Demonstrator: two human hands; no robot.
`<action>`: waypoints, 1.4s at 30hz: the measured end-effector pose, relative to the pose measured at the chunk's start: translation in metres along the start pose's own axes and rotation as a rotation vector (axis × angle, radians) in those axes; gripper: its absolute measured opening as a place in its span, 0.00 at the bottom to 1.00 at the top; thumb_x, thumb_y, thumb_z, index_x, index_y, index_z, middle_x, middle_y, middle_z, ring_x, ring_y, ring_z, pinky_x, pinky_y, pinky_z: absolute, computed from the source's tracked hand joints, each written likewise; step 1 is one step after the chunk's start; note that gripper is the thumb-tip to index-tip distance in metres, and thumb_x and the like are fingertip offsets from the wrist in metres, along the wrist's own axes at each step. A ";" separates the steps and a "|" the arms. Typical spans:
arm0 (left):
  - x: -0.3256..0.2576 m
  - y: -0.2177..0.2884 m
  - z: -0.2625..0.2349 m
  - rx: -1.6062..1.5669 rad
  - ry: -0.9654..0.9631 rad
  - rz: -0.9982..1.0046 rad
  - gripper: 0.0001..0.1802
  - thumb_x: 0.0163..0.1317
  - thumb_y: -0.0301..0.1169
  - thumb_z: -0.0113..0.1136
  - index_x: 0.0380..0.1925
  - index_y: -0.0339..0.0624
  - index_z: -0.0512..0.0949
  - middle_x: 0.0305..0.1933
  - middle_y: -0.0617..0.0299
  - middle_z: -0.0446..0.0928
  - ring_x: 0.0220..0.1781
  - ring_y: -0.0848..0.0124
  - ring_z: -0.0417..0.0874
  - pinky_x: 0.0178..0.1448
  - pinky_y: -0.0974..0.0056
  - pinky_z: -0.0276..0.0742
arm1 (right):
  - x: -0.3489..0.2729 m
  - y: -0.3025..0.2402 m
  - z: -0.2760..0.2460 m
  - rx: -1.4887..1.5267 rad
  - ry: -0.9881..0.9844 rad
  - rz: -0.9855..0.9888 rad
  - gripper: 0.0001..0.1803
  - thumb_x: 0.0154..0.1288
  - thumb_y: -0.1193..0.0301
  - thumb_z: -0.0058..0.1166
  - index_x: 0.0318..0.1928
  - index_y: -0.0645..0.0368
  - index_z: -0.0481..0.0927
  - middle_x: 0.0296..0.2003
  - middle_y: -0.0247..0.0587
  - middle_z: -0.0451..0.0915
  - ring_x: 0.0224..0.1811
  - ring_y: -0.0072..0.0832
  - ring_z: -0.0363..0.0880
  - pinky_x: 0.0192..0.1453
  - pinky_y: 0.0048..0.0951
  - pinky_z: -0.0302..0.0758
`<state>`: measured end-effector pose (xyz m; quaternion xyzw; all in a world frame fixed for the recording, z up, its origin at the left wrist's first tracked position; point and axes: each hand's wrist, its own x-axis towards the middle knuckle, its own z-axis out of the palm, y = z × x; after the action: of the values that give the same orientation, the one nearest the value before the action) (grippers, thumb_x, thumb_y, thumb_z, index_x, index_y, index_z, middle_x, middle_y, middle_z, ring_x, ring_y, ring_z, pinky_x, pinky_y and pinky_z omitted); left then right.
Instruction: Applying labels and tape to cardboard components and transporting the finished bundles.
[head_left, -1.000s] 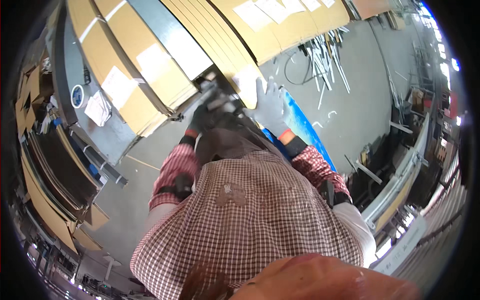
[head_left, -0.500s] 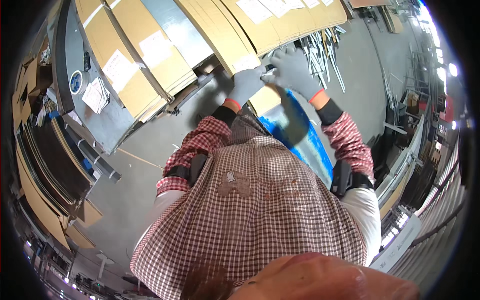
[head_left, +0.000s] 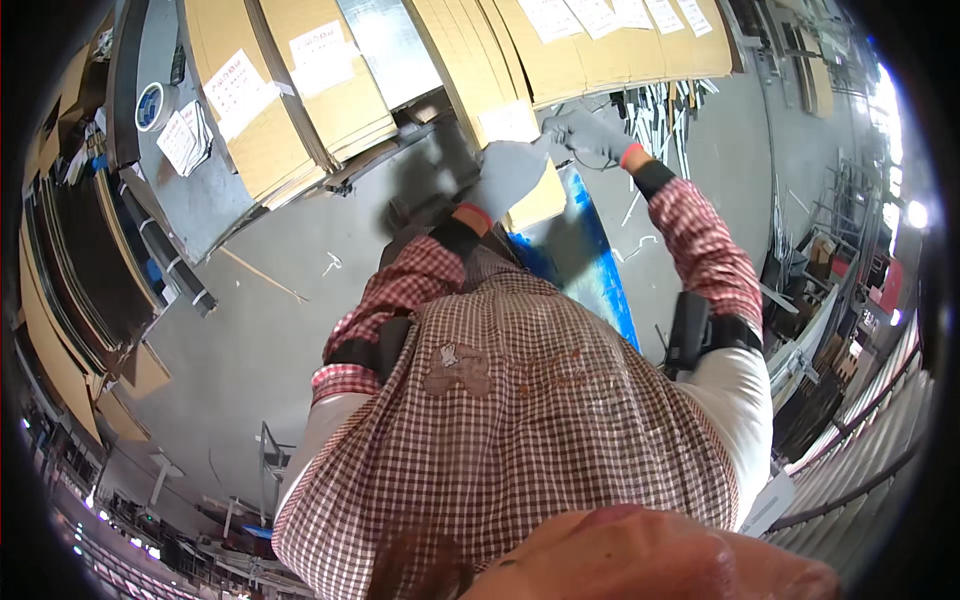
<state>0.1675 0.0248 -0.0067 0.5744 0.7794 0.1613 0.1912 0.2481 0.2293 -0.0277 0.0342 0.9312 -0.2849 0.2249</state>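
A: Far left: what is seen?
B: A grey sheet-metal panel is seen leaning there, with a roll of tape and a white paper slip lying on it. Dark flat panels are stacked below it.

A: Centre-left?
B: Tall flat cardboard packs are stood side by side along the top, white labels stuck on them. A bare metal sheet is set between two of them. The grey floor runs underneath.

A: Left hand?
B: The left hand is gloved in grey, held flat with fingers together, and is pressed against the lower corner of one cardboard pack. That pack is tilted, its bottom edge lying over a blue sheet on the floor.

A: Right hand?
B: The right hand, also gloved, is curled over the same pack's edge, just right of the left hand. Whether the edge is pinched or only touched cannot be told.

A: Further right?
B: Thin metal strips are scattered on the floor beyond the right hand. Stacked metal frames are seen at the far right rim.
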 end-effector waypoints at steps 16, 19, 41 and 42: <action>-0.031 -0.069 -0.065 -0.775 0.609 -0.619 0.19 0.61 0.40 0.54 0.42 0.34 0.72 0.34 0.42 0.77 0.40 0.52 0.80 0.43 0.54 0.75 | -0.038 -0.073 0.002 -0.167 0.453 0.398 0.15 0.58 0.69 0.41 0.42 0.60 0.77 0.39 0.55 0.80 0.43 0.48 0.78 0.48 0.45 0.73; -0.056 -0.030 -0.028 -0.138 0.374 -0.361 0.31 0.60 0.53 0.53 0.41 0.30 0.72 0.34 0.40 0.77 0.34 0.47 0.79 0.42 0.47 0.73 | -0.018 -0.122 0.015 -0.097 0.420 0.385 0.11 0.54 0.70 0.43 0.30 0.62 0.78 0.33 0.56 0.80 0.39 0.47 0.79 0.43 0.43 0.73; -0.126 -0.017 -0.069 -1.035 -0.047 -0.256 0.34 0.49 0.27 0.62 0.58 0.31 0.65 0.30 0.57 0.80 0.32 0.70 0.80 0.38 0.67 0.77 | -0.072 -0.142 -0.083 0.451 -0.137 -0.066 0.15 0.52 0.75 0.53 0.43 0.61 0.80 0.41 0.50 0.80 0.41 0.37 0.79 0.45 0.33 0.75; -0.120 -0.037 -0.026 -0.943 0.141 -0.315 0.32 0.49 0.26 0.61 0.56 0.32 0.67 0.26 0.58 0.78 0.28 0.73 0.78 0.34 0.68 0.75 | -0.059 -0.112 -0.084 0.173 -0.188 0.188 0.15 0.52 0.73 0.55 0.43 0.58 0.82 0.44 0.47 0.81 0.44 0.32 0.79 0.47 0.30 0.74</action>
<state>0.1561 -0.1015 0.0121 0.2885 0.7099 0.5037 0.3990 0.2462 0.1853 0.1183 0.1136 0.8707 -0.3438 0.3327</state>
